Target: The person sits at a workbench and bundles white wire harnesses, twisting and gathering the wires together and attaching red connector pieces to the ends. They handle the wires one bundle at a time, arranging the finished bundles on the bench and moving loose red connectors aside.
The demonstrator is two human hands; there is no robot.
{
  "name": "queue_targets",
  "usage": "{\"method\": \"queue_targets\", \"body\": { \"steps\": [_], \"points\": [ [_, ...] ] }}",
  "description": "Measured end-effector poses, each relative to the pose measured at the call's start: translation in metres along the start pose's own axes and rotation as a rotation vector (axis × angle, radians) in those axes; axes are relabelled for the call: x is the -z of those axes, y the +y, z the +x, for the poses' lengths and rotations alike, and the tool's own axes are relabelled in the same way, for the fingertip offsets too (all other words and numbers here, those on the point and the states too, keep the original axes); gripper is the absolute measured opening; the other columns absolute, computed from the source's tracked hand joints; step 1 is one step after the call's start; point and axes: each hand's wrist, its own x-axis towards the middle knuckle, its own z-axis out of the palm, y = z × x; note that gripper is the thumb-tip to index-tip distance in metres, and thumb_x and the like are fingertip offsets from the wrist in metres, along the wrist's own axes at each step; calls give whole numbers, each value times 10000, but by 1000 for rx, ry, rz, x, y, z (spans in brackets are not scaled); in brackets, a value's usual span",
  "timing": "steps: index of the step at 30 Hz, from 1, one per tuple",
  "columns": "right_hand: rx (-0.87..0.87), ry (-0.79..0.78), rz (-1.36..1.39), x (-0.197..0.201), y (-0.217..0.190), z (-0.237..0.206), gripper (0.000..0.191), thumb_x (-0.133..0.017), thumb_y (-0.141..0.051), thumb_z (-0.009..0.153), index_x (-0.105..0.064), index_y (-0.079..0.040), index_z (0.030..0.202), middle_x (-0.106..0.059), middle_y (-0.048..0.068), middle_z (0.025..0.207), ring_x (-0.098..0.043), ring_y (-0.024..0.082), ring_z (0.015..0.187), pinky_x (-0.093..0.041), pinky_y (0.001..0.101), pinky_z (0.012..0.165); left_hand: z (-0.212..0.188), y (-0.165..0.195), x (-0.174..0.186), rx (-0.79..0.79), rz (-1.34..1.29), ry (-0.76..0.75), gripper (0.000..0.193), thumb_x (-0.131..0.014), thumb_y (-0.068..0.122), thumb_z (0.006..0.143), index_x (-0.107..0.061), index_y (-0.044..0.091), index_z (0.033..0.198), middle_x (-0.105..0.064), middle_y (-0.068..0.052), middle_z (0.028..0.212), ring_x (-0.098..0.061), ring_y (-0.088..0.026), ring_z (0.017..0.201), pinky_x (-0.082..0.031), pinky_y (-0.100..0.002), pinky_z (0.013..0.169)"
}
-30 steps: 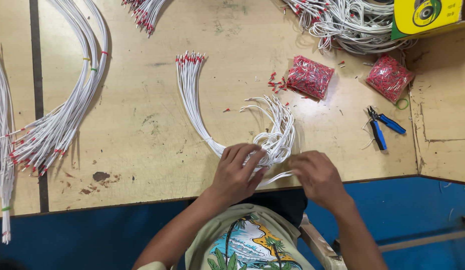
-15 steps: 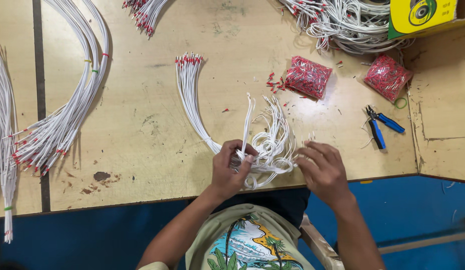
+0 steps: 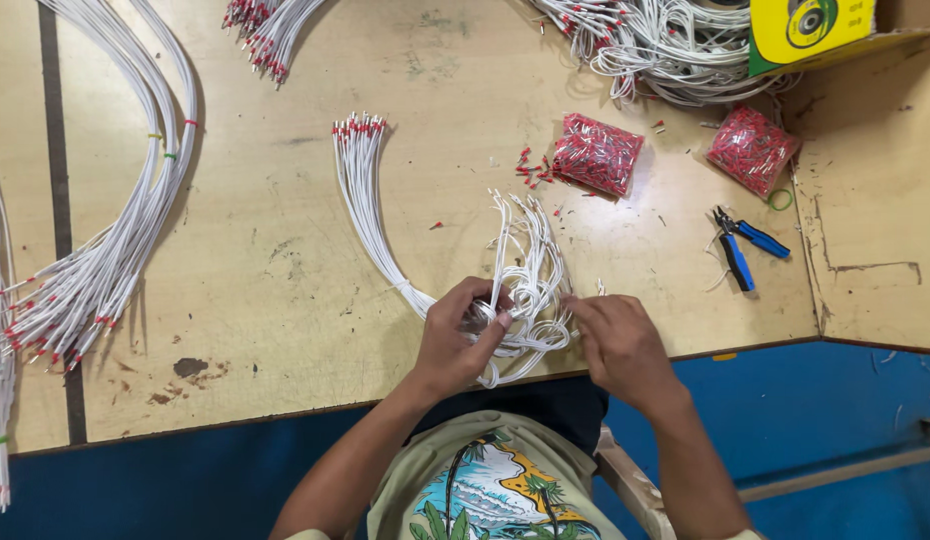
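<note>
Fingers of left hand (image 3: 463, 335) pinch white wire bundle (image 3: 520, 290); right hand (image 3: 617, 345) seemingly grasps its loops too.

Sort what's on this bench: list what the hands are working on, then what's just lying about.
In hand:
left hand
right hand
white wire bundle, red-tipped at its far end

Lying about:
two bags of red ferrules
blue-handled pliers
other wire bundles
tangled wire heap
yellow box
</note>
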Motion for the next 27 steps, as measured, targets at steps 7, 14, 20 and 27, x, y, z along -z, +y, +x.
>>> {"method": "queue_targets", "body": {
  "steps": [7,14,20,27],
  "points": [
    [-33,6,-77,-3,1,-6,301,-664,-9,711,-684,-94,999,-654,91,1022,-658,303,1001,-507,432,925,9,7,1,-343,393,-131,354,-742,22,792,-653,29,1135,-669,-122,1142,-629,-328,1079,-493,-431,934],
    [-328,73,644,-20,-10,-9,434,-690,-269,939,-632,-21,1291,-626,144,1155,-635,273,897,-545,351,813,8,9,1,-458,515,-271,413,-771,38,679,-702,52,1086,-639,-144,1206,-603,-360,1129,-480,-485,949],
    [-209,310,286,-50,-25,5,389,-774,-188,881,-596,-13,1180,-611,162,1109,-654,326,961,-555,406,827,15,7,2,-366,544,-282,339,-768,29,709,-667,35,1032,-619,-185,1263,-599,-388,1131,-483,-484,940],
    [-182,282,325,-60,-44,9,382,-766,-73,845,-591,-9,1178,-593,164,1079,-671,324,929,-565,399,777,21,6,26,-250,513,-351,262,-756,28,773,-656,54,1014,-672,-116,1224,-654,-312,1085,-537,-413,881]
  ]
}}
